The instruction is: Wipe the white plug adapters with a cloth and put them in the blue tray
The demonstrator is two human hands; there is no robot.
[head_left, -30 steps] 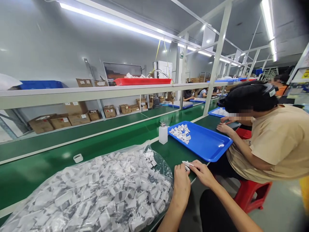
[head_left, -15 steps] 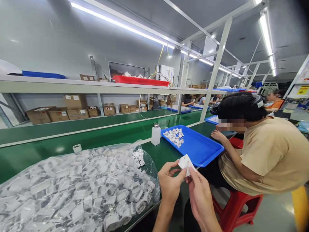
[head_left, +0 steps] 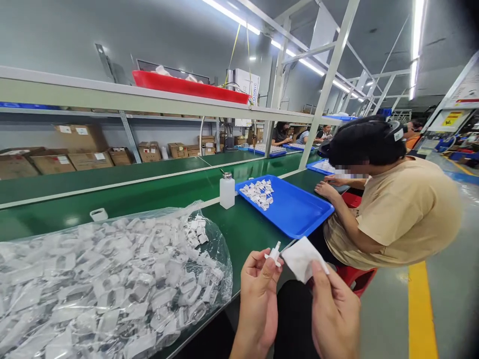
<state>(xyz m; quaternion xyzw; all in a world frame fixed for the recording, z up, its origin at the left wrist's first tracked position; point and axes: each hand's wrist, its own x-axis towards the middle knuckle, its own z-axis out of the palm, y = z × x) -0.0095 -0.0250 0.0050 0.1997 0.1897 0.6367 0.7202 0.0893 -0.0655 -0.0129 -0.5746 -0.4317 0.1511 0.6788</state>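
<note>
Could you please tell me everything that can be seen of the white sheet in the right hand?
The white sheet is thin, plain and roughly four-sided, soft-looking; cloth or paper, I cannot tell. The right hand pinches its lower right side between thumb and fingers. It is held up at a tilt, close beside the small white part in the left hand.

The left hand (head_left: 258, 294) pinched a small white fitting (head_left: 274, 255), its narrow tip upward; just beside it, the right hand (head_left: 335, 304) gripped a white, cloth-like square (head_left: 299, 258). Seen from them, a blue tray (head_left: 299, 212) bearing white parts (head_left: 258, 193) lay at twelve o'clock, a white bottle (head_left: 227, 193) at eleven, a clear bag (head_left: 220, 249) full of white casings (head_left: 67, 294) at nine. At two, a tan-shirted co-worker (head_left: 407, 209) bent over the green bench (head_left: 243, 232).
</note>
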